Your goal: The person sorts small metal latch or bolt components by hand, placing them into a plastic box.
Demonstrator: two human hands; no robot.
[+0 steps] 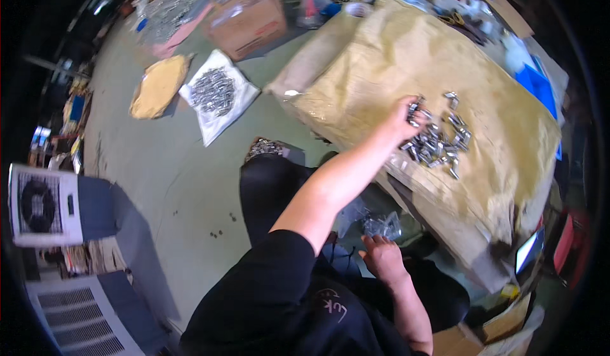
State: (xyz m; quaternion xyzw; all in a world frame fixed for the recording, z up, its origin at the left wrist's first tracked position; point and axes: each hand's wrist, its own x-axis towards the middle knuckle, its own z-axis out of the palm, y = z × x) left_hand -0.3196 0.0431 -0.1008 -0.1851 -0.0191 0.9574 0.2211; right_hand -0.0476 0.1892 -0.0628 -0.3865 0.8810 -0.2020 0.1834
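My left hand [403,121] reaches far out over a paper-covered table, its fingers curled round a few small shiny metal tube pieces [414,112]. Just below and right of it lies a loose heap of the same short metal tubes [433,145], some strung out toward the right. My right hand [384,260] rests low near my lap, apart from the table. Its thumb stands off from loosely bent fingers, and nothing shows in it. Right beyond those fingers is a clear plastic bag [384,226] with small things inside that I cannot make out.
Crinkled brown paper [502,114] covers the table. On the floor are a white sack [244,89] topped with metal parts, a yellowish sack [159,89], a cardboard box [248,25] and a container of metal parts [264,146]. A white fan unit [44,206] stands left; blue bins [537,89] line the right.
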